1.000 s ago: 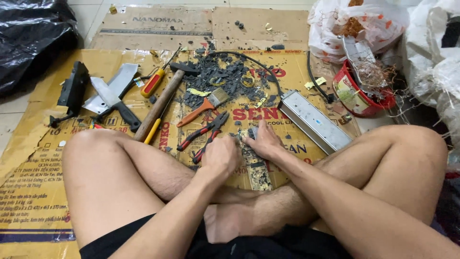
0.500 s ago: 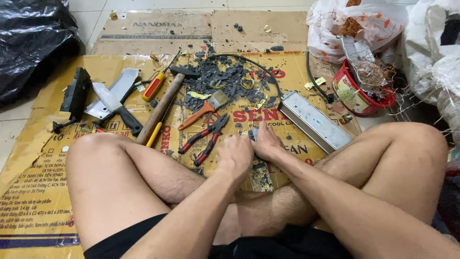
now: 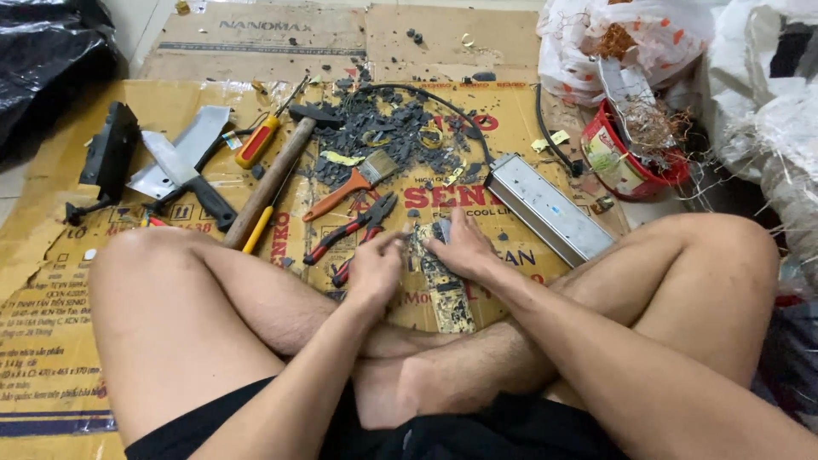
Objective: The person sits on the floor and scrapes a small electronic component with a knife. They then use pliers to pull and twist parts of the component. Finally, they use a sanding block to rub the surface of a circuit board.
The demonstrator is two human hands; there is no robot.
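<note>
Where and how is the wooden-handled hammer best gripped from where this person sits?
Probably on the lower wooden handle of the hammer, from the person's left side: the shaft slants toward the left knee, its dark head far away by the debris pile.

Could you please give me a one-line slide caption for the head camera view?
Seated cross-legged on cardboard, left hand and right hand press a long circuit board, pliers and hammer nearby.

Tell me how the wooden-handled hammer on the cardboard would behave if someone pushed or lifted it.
The hammer would probably feel head-heavy, since a dark metal head sits at the far end of a long wooden handle. The rounded handle might roll a little, but the head would likely stop it. It looks stiff, and it lies apart from the left hand.
</note>
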